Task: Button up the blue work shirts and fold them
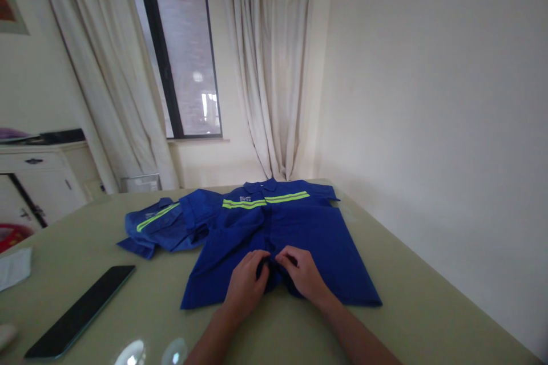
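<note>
A blue short-sleeved work shirt [314,239] with yellow-green reflective stripes lies spread on the table, its collar at the far end. Near the middle of its hem, my left hand [249,276] pinches the front edge of the cloth. Close beside it, my right hand [301,271] has thumb and fingers closed on the other front edge. Between the hands the hem is lifted and bunched. Whether a button lies in the fingers cannot be seen. A second blue work shirt [165,225], crumpled and with a similar stripe, lies to the left, touching the first shirt.
On the pale green table [162,285], a long black flat object [81,313] lies at the left, with a white paper [15,269] beyond it. A wall [440,125] runs along the table's right side. Curtains [274,68] and a window [188,57] stand behind.
</note>
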A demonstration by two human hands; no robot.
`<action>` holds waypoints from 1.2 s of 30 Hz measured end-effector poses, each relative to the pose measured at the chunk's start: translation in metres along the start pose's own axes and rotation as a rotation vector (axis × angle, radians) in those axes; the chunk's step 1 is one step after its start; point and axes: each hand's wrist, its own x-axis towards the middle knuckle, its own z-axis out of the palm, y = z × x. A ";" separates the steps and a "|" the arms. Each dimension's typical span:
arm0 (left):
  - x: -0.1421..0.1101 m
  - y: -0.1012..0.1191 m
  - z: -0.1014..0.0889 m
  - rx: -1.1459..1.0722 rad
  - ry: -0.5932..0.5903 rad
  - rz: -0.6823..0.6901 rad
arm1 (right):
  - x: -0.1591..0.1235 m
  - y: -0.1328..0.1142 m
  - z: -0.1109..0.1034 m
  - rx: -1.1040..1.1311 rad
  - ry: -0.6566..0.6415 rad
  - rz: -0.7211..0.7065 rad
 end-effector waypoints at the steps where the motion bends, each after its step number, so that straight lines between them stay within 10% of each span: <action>1: 0.000 0.000 0.000 -0.008 0.005 0.005 | 0.000 0.000 0.000 0.002 0.007 -0.006; 16: 0.001 -0.001 0.006 -0.036 0.119 0.163 | -0.003 -0.009 0.002 -0.059 0.100 -0.043; 36: 0.004 0.002 0.008 -0.392 0.070 -0.055 | -0.007 -0.001 0.008 -0.283 -0.039 -0.125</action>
